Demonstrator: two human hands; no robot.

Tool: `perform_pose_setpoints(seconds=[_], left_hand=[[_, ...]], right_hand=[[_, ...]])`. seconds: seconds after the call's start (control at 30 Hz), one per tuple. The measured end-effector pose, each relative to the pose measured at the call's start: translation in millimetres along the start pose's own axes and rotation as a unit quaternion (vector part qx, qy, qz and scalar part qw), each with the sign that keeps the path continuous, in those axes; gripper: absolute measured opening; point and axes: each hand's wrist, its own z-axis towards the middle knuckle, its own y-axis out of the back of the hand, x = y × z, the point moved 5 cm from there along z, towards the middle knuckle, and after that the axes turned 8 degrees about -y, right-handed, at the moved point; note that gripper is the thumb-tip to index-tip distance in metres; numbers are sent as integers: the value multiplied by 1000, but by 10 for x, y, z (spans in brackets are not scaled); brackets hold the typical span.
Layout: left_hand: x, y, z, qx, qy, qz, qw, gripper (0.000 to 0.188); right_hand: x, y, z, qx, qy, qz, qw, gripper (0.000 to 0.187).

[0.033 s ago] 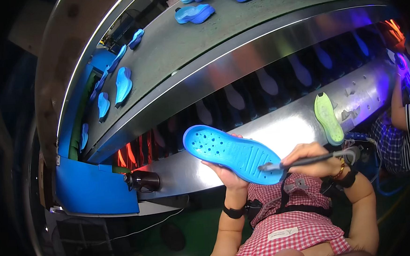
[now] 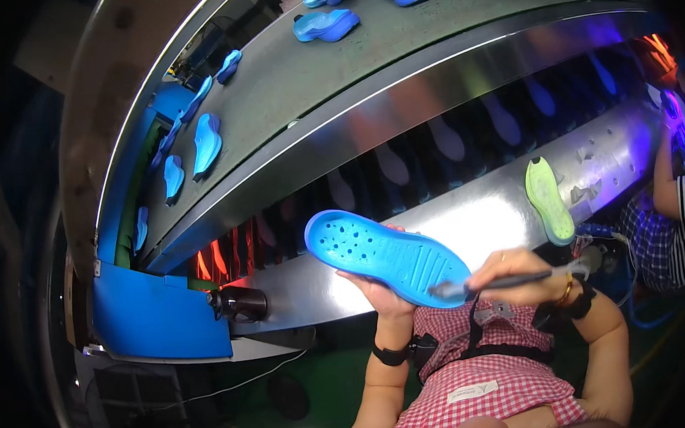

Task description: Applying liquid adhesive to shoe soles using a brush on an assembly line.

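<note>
My left hand (image 2: 379, 294) is closed on a blue shoe sole (image 2: 388, 257) from beneath, most of its fingers hidden behind it. Small holes dot the sole's far-left end, and ridges run across its nearer half. My right hand (image 2: 511, 270) grips the dark handle of a brush (image 2: 511, 280). The brush's greyish bristle end, smeared by motion, lies over the near right end of the sole, seemingly against its surface. To the right of the brush, a yellow-green sole (image 2: 547, 201) with a black tip rests on the metal ledge.
Several blue soles (image 2: 327, 26) ride on the dark conveyor belt (image 2: 273, 100) at the back. Below it runs a shiny metal ledge (image 2: 476, 225), with grey scraps at its right. A dark bottle (image 2: 246, 304) stands at the ledge's left. Another person's arm (image 2: 664, 182) shows at far right.
The brush and my right hand have shifted slightly toward me, and the bristle end now sits lower on the sole. My left hand and the sole have hardly moved.
</note>
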Motion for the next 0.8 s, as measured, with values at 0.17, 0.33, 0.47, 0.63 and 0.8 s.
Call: perform_pose_setpoints(seconds=[0.17, 0.33, 0.47, 0.63, 0.8], left_hand=[[-54, -89, 57, 0, 5, 42, 999, 83], [2, -345, -79, -41, 67, -25, 997, 73], [230, -369, -315, -50, 86, -86, 991, 71], [335, -151, -284, -27, 118, -43, 992, 70], [352, -115, -222, -40, 111, -55, 992, 70]], right_hand=[[-125, 73, 34, 14, 35, 91, 995, 21], [-282, -69, 138, -16, -94, 300, 949, 19], [-244, -168, 89, -70, -105, 305, 944, 18], [-90, -86, 7, -104, -38, 143, 983, 19], [102, -110, 122, -7, 87, 16, 996, 19]])
